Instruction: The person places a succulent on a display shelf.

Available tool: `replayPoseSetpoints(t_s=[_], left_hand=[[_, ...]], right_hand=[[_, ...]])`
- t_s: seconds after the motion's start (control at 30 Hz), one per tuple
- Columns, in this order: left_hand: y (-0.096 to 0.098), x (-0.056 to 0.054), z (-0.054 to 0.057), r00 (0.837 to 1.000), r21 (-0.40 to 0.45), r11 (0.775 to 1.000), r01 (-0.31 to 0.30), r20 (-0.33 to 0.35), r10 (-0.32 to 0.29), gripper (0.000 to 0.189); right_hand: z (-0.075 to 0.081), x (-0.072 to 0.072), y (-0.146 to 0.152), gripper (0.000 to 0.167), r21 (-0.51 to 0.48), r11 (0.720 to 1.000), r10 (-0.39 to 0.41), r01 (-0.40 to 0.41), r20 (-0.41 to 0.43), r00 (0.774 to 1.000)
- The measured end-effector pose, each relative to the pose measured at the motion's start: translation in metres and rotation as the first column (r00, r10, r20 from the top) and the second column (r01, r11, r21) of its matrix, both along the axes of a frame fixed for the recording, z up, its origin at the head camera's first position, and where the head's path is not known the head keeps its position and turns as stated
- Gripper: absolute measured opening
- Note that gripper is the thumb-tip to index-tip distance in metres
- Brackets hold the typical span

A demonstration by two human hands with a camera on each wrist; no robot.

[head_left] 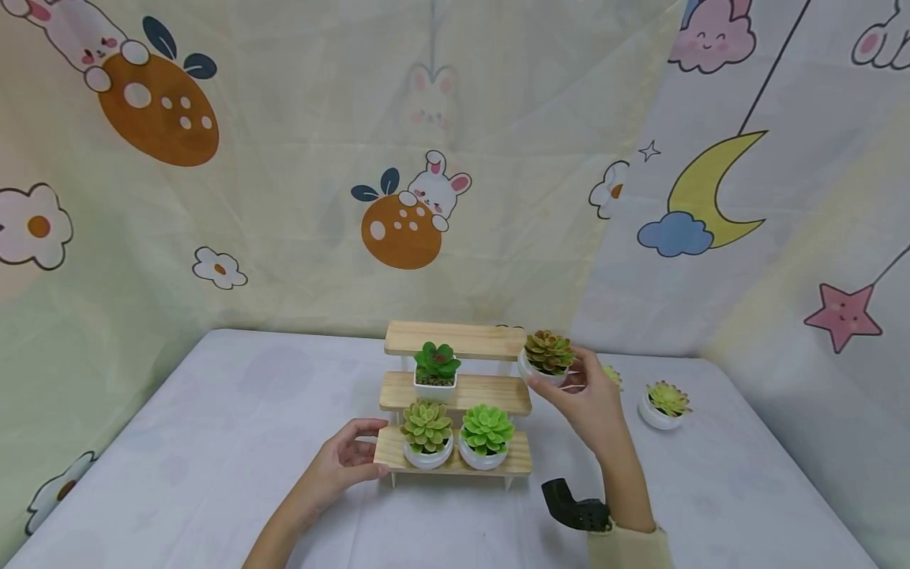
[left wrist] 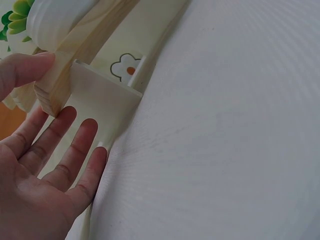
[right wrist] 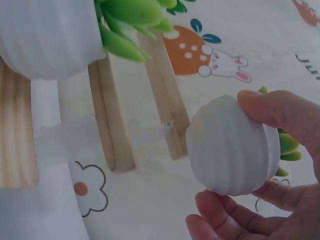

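Observation:
A three-tier wooden shelf stand (head_left: pixel 455 340) stands mid-table. My left hand (head_left: pixel 344 458) holds the left end of its bottom board (left wrist: pixel 62 82), thumb on top and fingertips at the underside. With thumb and fingers, my right hand (head_left: pixel 597 399) grips a round white pot (right wrist: pixel 232 150) bearing a reddish-green succulent (head_left: pixel 547 353), held in the air beside the right end of the upper boards. A dark green succulent in a square pot (head_left: pixel 436 367) sits on the middle board's left half. Two succulents in round white pots, one yellowish green (head_left: pixel 426 429), one bright green (head_left: pixel 486 431), occupy the bottom board.
Right of the stand, a pale green succulent in a white pot (head_left: pixel 664 405) rests on the white tablecloth (head_left: pixel 284 379). Another plant (head_left: pixel 613 378) is mostly hidden behind my right hand. A printed cloth backdrop (head_left: pixel 298 158) rises behind the table. A black strap (head_left: pixel 576 506) lies by my right wrist.

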State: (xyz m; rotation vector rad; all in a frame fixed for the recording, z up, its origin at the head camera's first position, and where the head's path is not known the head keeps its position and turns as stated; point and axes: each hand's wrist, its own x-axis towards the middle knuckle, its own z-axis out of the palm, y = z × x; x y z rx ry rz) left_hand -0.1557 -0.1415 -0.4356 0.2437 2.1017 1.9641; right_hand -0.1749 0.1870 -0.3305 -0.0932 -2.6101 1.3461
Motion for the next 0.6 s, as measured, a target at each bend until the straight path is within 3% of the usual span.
replayPoseSetpoints(t_s=[0.3, 0.6], left_hand=[[0.000, 0.001, 0.000, 1.000, 0.005, 1.000, 0.004, -0.002, -0.004, 0.063], [-0.001, 0.000, 0.000, 1.000, 0.012, 1.000, 0.004, 0.000, -0.004, 0.063]], right_hand=[[0.000, 0.002, -0.023, 0.070, 0.021, 0.998, 0.055, -0.054, -0.055, 0.997], [-0.007, 0.001, -0.049, 0.072, 0.019, 0.993, 0.118, -0.117, -0.054, 0.991]])
